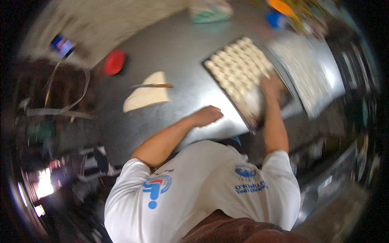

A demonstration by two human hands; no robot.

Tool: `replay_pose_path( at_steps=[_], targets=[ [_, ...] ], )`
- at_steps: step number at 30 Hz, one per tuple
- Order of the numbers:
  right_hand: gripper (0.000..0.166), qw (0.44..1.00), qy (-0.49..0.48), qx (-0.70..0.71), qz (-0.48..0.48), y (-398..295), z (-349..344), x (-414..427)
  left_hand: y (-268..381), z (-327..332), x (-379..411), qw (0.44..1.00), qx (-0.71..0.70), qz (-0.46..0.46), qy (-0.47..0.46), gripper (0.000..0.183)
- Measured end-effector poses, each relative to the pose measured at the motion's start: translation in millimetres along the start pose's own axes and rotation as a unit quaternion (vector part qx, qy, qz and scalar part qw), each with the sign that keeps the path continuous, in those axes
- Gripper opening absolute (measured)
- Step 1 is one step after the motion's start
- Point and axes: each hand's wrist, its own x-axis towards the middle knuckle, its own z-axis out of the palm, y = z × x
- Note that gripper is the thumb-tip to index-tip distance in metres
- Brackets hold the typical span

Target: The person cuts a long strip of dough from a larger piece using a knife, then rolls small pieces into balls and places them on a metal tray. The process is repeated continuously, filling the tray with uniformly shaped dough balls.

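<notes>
A dark baking tray lies slanted on the metal table, with rows of small pale dough pieces over its far and middle part. My right hand reaches over the tray's right side, its fingertips at the edge of the rows; blur hides whether it holds a piece. Left of the tray, my left hand is curled low over the tabletop, and its palm side is hidden. Farther left lies a flat sheet of dough. A knife with a brown handle rests across that sheet.
A second tray, blurred and seemingly covered with plastic, sits to the right. A red round object is at the table's left edge. At the far side stands a plastic bag. A lit screen shows at upper left.
</notes>
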Motion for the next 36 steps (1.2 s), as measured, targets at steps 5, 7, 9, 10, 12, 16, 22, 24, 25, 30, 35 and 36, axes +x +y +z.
replay_pose_path(
  at_steps=[5, 7, 9, 10, 12, 16, 22, 24, 25, 30, 35, 36],
  targets=[
    [0.071, 0.978, -0.044, -0.201, -0.02, 60, 10, 26, -59, 32, -9, 0.943, 0.248, -0.122, 0.186, 0.046],
    [0.05, 0.987, -0.009, -0.128, -0.096, 35, 19, 15, -107, 44, -15, 0.931, 0.155, -0.108, 0.312, 0.038],
    [0.038, 0.985, -0.045, 0.011, -0.167, 26, 21, -11, -93, 39, -34, 0.937, 0.052, -0.074, 0.337, 0.046],
    [0.03, 0.974, -0.153, 0.091, -0.137, 7, 30, -37, -88, 37, -40, 0.937, -0.002, -0.055, 0.344, 0.05],
    [0.029, 0.902, -0.374, 0.212, -0.04, -64, 49, -116, -75, 32, -50, 0.943, -0.067, 0.026, 0.324, 0.058],
    [0.034, 0.764, -0.599, 0.214, 0.109, -141, 65, -205, -74, 30, -52, 0.919, 0.057, 0.144, 0.362, 0.075],
    [0.018, 0.817, -0.486, 0.289, 0.11, -148, 77, -213, -106, 35, -61, 0.937, -0.121, 0.136, 0.299, 0.051],
    [0.015, 0.904, -0.359, 0.225, -0.059, -143, 78, -217, -92, 19, -67, 0.969, -0.136, 0.059, 0.196, 0.027],
    [0.014, 0.925, -0.294, 0.189, -0.145, -158, 73, -225, -92, 19, -70, 0.964, -0.146, 0.081, 0.206, 0.024],
    [0.012, 0.91, -0.298, 0.216, -0.19, -176, 56, -222, -89, 18, -72, 0.955, -0.171, 0.129, 0.207, 0.023],
    [0.02, 0.94, -0.1, 0.091, -0.314, -158, 73, -173, -37, 10, -69, 0.954, -0.187, 0.12, 0.203, 0.03],
    [0.022, 0.95, -0.104, 0.129, -0.264, -143, 75, -167, 2, 0, -81, 0.958, -0.135, 0.165, 0.194, 0.03]
  ],
)
